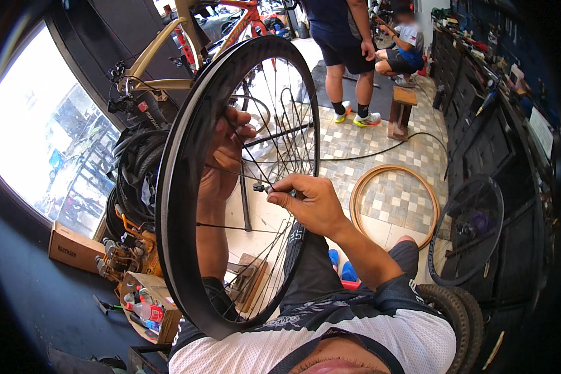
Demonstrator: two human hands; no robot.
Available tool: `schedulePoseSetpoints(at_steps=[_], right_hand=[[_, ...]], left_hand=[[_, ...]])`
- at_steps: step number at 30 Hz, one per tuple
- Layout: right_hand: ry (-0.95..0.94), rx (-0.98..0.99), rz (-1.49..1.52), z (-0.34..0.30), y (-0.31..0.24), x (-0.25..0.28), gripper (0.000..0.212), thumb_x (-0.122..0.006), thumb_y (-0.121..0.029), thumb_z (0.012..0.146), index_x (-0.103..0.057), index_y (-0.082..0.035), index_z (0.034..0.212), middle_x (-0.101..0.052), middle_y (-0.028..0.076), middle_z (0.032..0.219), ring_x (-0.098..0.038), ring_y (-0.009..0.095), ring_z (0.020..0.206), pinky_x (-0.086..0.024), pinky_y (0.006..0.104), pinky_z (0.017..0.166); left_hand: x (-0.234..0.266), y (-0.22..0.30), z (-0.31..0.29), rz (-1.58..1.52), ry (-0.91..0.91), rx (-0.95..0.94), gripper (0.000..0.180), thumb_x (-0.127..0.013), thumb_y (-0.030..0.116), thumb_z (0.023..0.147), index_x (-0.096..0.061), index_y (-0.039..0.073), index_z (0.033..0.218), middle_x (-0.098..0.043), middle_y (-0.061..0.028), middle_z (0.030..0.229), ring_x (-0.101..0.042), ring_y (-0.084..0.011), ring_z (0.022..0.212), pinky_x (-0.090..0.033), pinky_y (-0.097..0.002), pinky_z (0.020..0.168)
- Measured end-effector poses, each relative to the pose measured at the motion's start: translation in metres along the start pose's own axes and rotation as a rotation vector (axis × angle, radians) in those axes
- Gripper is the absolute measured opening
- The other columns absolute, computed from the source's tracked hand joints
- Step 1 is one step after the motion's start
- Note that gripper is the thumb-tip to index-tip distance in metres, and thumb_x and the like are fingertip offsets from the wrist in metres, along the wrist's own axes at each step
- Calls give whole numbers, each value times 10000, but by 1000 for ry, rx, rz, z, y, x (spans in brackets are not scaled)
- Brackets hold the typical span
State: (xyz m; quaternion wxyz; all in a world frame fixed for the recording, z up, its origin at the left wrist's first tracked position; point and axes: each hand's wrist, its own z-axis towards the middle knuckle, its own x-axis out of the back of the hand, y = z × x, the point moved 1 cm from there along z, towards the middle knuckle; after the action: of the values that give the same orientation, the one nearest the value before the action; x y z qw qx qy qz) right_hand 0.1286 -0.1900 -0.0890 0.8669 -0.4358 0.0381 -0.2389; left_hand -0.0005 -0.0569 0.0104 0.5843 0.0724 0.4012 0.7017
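Note:
A black deep-rimmed bicycle wheel (174, 168) stands upright in front of me, tilted slightly, with thin dark spokes. Beyond the near rim, my left hand (227, 140) is closed, its fingers curled against the wheel among the spokes; the rim partly covers it. My right hand (308, 198) reaches in from the right side, thumb and forefinger pinched together at the middle of the wheel. Beside those fingertips sits a small black part (258, 186), where several spokes come close together. What lies between the pinching fingers is too small to make out.
A tan bicycle frame (162, 84) stands beyond the wheel. Tan hoops (354, 199) lie on the tiled floor, near a wooden stool (403, 112). Dark drawers (480, 143) line the right; a cardboard box (168, 305) holds bottles at left. Two people are farther back.

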Motion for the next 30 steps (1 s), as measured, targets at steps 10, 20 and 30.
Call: schedulePoseSetpoints(at_steps=[10,20,30], right_hand=[[13,-144,-81,3,-20,3,196,-761,-229,1005,-753,-37,1041,-788,142,940,-761,259,770,-571,368,695],[-108,-164,81,12,-17,8,239,-855,-216,917,-761,-41,1050,-766,102,900,-742,189,803,-555,342,716],[-107,-37,189,20,4,8,266,-817,-202,959,-772,-33,1159,-756,83,871,-659,111,682,-524,284,643]], left_hand=[[2,-1,0,-70,2,-1,293,-569,228,1114,-666,12,1286,-668,-111,1187,-584,-227,1072,-450,-434,1008],[6,1,-1,-29,-28,-13,333,-536,244,1129,-643,-7,1319,-670,-119,1248,-592,-229,1145,-449,-439,1036],[6,-3,0,-22,-134,-43,370,-536,249,1127,-604,0,1393,-671,-133,1300,-648,-228,1166,-459,-429,1072]])
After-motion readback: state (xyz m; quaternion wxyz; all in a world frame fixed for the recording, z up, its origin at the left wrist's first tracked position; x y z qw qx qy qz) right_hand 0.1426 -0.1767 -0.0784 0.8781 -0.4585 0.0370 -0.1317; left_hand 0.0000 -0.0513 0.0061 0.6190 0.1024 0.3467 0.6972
